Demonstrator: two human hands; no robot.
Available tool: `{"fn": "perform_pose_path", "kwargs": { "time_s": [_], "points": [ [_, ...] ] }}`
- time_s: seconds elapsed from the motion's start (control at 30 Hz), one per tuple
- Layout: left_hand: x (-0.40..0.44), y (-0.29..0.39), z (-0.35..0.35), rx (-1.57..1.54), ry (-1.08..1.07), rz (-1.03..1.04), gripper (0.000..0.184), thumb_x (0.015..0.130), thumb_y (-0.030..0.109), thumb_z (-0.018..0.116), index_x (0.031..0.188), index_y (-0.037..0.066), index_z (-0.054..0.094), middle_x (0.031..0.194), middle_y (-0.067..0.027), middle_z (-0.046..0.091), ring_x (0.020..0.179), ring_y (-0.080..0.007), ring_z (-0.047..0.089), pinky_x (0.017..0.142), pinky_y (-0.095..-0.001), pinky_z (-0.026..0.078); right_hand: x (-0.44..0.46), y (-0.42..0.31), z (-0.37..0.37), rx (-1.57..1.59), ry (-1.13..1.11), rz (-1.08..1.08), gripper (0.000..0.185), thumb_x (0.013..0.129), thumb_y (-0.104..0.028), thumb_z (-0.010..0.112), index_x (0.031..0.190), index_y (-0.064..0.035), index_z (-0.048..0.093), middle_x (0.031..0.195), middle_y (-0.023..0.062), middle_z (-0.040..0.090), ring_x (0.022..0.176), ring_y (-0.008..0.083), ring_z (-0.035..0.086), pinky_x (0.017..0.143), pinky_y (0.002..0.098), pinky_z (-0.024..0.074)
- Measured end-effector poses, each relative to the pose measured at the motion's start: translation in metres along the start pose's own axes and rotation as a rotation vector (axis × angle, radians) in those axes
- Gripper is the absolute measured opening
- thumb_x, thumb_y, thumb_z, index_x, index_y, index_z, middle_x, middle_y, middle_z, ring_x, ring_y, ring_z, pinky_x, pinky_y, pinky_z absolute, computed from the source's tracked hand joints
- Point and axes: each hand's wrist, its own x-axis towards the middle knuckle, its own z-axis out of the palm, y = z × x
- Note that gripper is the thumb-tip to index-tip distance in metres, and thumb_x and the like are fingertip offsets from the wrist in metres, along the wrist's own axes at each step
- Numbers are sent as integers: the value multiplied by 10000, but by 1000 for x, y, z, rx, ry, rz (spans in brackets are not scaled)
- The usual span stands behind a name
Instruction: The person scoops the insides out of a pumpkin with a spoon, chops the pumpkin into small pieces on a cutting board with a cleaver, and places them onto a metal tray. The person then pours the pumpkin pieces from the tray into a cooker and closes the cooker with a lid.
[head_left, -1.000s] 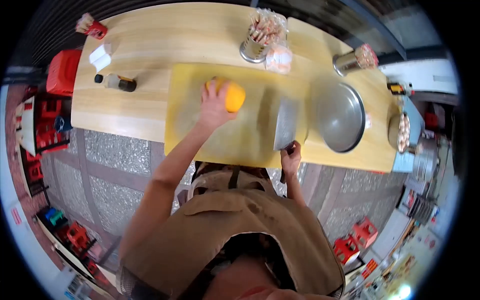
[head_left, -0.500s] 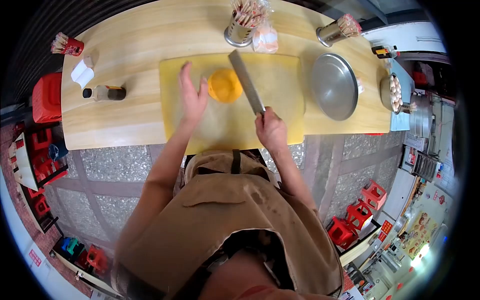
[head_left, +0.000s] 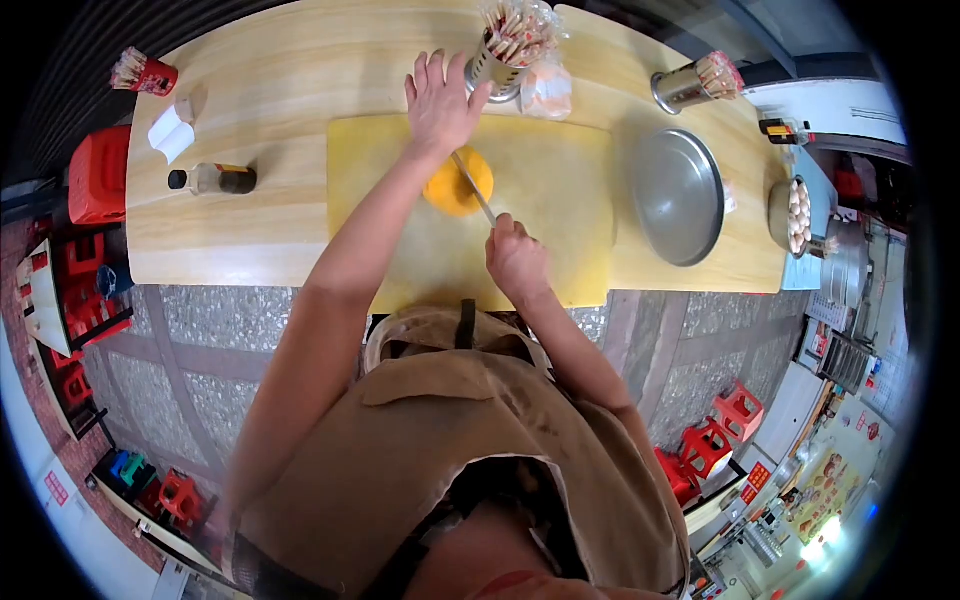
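Note:
My right hand is closed around the handle of a cleaver. Seen almost edge-on, the blade lies across a round, orange-yellow piece that looks like pumpkin. How deep the blade sits in it I cannot tell. My left hand reaches past the piece with fingers spread, its heel over the blade's far end and hiding the tip; whether it presses on the blade is unclear. Beneath all this is a yellow cutting board.
A round metal pan stands to the right of the board. Behind it are a metal holder of wrapped chopsticks and a plastic-wrapped packet. A dark-capped bottle lies at left; a pot of eggs is at far right.
My left hand has moved forward and right, from beside the orange-yellow piece to the blade's far end. The cleaver has moved left and turned edge-on, onto the piece.

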Motion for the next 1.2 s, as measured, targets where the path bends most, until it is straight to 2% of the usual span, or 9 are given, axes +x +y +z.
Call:
{"fn": "perform_pose_path", "kwargs": {
  "time_s": [0.23,0.4,0.53,0.6,0.67,0.77,0.83,0.93,1.2],
  "points": [
    [0,-11,21,-23,-64,26,571,869,457,479,1310,110,376,1324,-157,386,1280,-354,283,1034,-535,233,13,12,22,-10,-31,-47,102,805,-109,512,811,-47,431,689,121,586,554,298,630,478,372,530],
    [-22,-42,64,75,-154,2,551,891,427,453,1335,120,346,1325,-150,397,1283,-336,295,1040,-493,247,25,28,101,-148,5,-48,100,798,-102,516,783,-56,429,667,100,582,533,260,632,447,352,522],
    [-31,-50,72,-138,-299,7,580,874,401,493,1338,96,327,1328,-186,365,1286,-366,271,1056,-485,234,19,38,121,-39,71,-16,129,806,-137,530,759,-79,425,641,84,565,498,235,613,426,345,509],
    [-34,-52,61,-429,30,-207,633,862,388,537,1349,66,293,1338,-241,319,1272,-403,254,1053,-481,226,26,39,118,33,48,3,133,824,-170,523,788,-79,432,644,91,562,510,261,610,443,372,507],
    [-68,-43,34,-495,-6,-362,760,812,433,604,1363,48,251,1345,-273,284,1265,-416,227,1058,-473,197,29,45,115,82,59,16,136,832,-180,515,801,-77,432,657,104,569,522,284,609,458,394,506],
    [-111,-34,9,-91,-325,-420,841,767,450,640,1379,64,212,1331,-247,323,1204,-382,351,971,-482,347,23,60,107,177,59,87,146,836,-183,515,818,-60,440,682,156,580,566,353,598,509,452,498],
    [-108,-25,-12,-656,-699,-959,855,735,386,659,1391,104,188,1299,-198,378,1119,-337,471,783,-468,496,25,76,103,217,75,140,151,832,-176,522,822,-45,447,694,195,583,600,400,589,544,487,491],
    [-129,-39,-26,-887,-601,-1008,724,759,244,598,1374,149,227,1255,-137,429,1046,-292,542,634,-437,547,21,103,97,158,109,184,145,831,-165,526,817,-40,454,699,212,585,616,410,585,553,490,482],
    [-196,-87,-23,-1480,-395,-1145,576,789,67,520,1313,134,292,1191,-76,485,1062,-261,545,706,-422,548,15,113,92,176,134,215,151,825,-178,529,812,-47,455,728,204,588,642,405,590,585,511,478]
  ]
}}
